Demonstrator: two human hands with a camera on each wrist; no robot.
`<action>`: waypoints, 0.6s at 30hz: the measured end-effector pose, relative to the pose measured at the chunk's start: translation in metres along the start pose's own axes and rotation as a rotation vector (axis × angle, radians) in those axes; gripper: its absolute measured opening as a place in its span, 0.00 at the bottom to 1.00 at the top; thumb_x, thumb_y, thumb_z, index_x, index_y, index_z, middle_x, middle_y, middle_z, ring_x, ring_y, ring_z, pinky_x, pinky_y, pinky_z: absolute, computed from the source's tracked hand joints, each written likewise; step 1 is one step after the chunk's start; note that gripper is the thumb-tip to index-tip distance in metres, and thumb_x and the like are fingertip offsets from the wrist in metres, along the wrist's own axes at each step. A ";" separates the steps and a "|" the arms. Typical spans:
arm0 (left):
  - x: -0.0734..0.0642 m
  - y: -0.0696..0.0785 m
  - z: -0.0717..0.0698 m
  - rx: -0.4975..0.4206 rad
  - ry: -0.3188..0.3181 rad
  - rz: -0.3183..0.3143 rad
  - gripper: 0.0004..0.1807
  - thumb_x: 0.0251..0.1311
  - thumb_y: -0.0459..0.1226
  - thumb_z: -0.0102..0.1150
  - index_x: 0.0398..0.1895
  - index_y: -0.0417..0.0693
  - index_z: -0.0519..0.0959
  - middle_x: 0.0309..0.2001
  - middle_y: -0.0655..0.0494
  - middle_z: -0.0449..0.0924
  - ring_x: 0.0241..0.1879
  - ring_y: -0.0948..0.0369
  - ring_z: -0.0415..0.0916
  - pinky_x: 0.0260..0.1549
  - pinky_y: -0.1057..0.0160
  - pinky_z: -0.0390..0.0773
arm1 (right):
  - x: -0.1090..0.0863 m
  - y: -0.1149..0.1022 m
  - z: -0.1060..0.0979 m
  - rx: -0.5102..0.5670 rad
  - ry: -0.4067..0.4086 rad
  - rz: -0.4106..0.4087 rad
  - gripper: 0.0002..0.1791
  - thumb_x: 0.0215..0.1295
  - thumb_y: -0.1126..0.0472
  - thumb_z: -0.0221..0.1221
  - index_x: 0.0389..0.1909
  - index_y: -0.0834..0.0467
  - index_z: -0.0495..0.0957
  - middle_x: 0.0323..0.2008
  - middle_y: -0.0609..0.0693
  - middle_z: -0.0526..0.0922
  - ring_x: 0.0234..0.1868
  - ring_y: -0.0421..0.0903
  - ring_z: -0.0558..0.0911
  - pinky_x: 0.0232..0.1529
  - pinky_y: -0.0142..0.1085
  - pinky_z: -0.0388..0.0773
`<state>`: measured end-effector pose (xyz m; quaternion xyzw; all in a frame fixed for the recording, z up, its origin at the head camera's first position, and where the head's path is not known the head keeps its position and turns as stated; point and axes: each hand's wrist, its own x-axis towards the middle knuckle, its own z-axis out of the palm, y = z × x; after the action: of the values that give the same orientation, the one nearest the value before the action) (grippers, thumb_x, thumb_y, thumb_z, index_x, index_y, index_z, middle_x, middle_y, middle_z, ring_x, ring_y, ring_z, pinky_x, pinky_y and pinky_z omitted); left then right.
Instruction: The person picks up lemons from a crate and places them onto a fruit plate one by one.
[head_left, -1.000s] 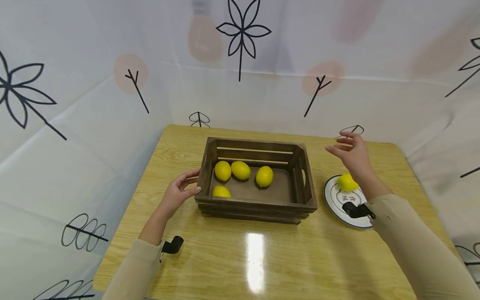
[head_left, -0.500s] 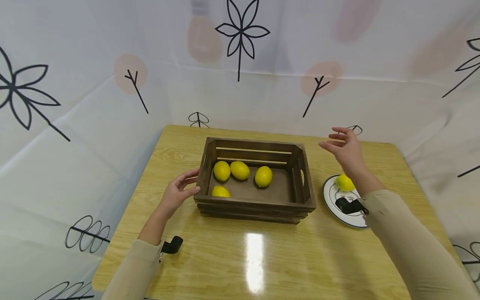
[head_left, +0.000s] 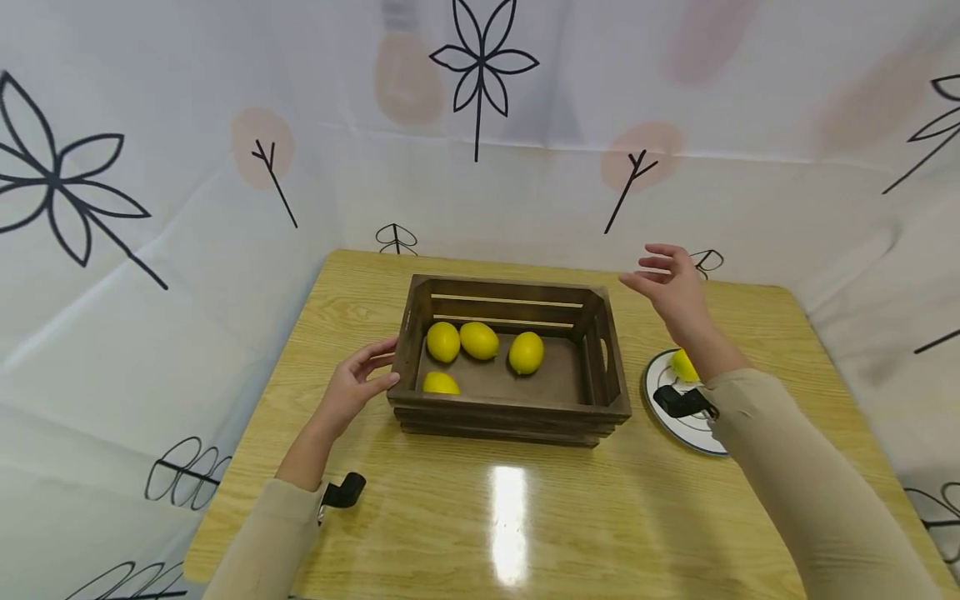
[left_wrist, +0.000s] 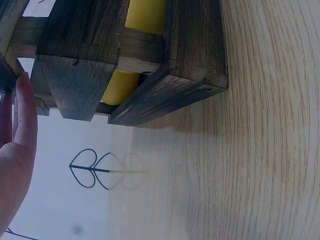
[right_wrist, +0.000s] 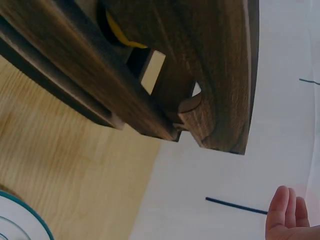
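A dark brown slatted wooden crate (head_left: 498,421) stands on the table with several yellow lemons (head_left: 527,353) inside, most of them toward its left half. My left hand (head_left: 352,387) rests against the crate's left end, fingers extended along the slats and thumb at the front corner. In the left wrist view, the straight fingers (left_wrist: 26,110) touch the wood. My right hand (head_left: 671,292) hovers in the air beyond the crate's right end, fingers loosely bent and holding nothing. Below that forearm, a white plate (head_left: 684,429) with a dark rim carries another lemon (head_left: 682,365), partly hidden by the arm.
The crate and plate share a light wood-grain table (head_left: 420,517) with a bright reflection at its front middle. A white cloth backdrop (head_left: 555,192) printed with dark plant outlines hangs behind and along the sides. Black wrist cameras (head_left: 343,490) sit on both wrists.
My right hand has drifted left and slightly up, toward the crate, its forearm now covering more of the plate and its lemon. My left hand stays at the crate.
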<state>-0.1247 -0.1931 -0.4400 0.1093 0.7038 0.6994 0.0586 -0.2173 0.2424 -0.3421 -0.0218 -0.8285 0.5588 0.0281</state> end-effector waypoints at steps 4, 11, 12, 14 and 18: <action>0.000 0.001 0.000 -0.004 -0.001 0.003 0.30 0.60 0.30 0.58 0.65 0.37 0.63 0.64 0.45 0.62 0.59 0.57 0.64 0.51 0.67 0.72 | 0.001 -0.003 0.005 0.015 -0.002 -0.011 0.37 0.59 0.53 0.62 0.66 0.58 0.56 0.51 0.49 0.67 0.51 0.45 0.69 0.56 0.43 0.67; 0.000 0.000 0.000 -0.006 -0.004 -0.001 0.30 0.60 0.31 0.58 0.65 0.37 0.63 0.64 0.46 0.62 0.59 0.57 0.64 0.50 0.66 0.72 | 0.003 -0.008 0.013 0.041 -0.012 -0.023 0.37 0.59 0.53 0.63 0.65 0.58 0.58 0.52 0.51 0.67 0.51 0.46 0.70 0.54 0.43 0.68; 0.000 0.000 0.000 -0.007 -0.004 -0.001 0.30 0.60 0.31 0.58 0.65 0.37 0.63 0.64 0.46 0.62 0.59 0.57 0.64 0.50 0.66 0.72 | 0.003 -0.009 0.014 0.044 -0.015 -0.024 0.37 0.59 0.53 0.63 0.65 0.58 0.58 0.52 0.52 0.67 0.51 0.46 0.70 0.54 0.43 0.68; 0.000 0.000 0.000 -0.007 -0.005 0.000 0.30 0.60 0.31 0.58 0.65 0.37 0.63 0.64 0.46 0.62 0.59 0.57 0.64 0.50 0.66 0.72 | 0.004 -0.011 0.017 0.042 -0.020 -0.024 0.37 0.59 0.53 0.63 0.65 0.57 0.58 0.53 0.52 0.67 0.52 0.46 0.70 0.54 0.43 0.68; 0.000 -0.001 0.000 -0.003 -0.002 0.004 0.30 0.60 0.31 0.58 0.65 0.37 0.63 0.64 0.46 0.62 0.59 0.57 0.64 0.51 0.66 0.72 | 0.006 -0.015 0.022 0.060 -0.032 -0.023 0.36 0.58 0.53 0.63 0.65 0.57 0.59 0.53 0.51 0.68 0.52 0.47 0.70 0.54 0.44 0.67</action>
<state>-0.1247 -0.1935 -0.4406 0.1112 0.7025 0.7006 0.0580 -0.2250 0.2170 -0.3363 -0.0023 -0.8119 0.5834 0.0220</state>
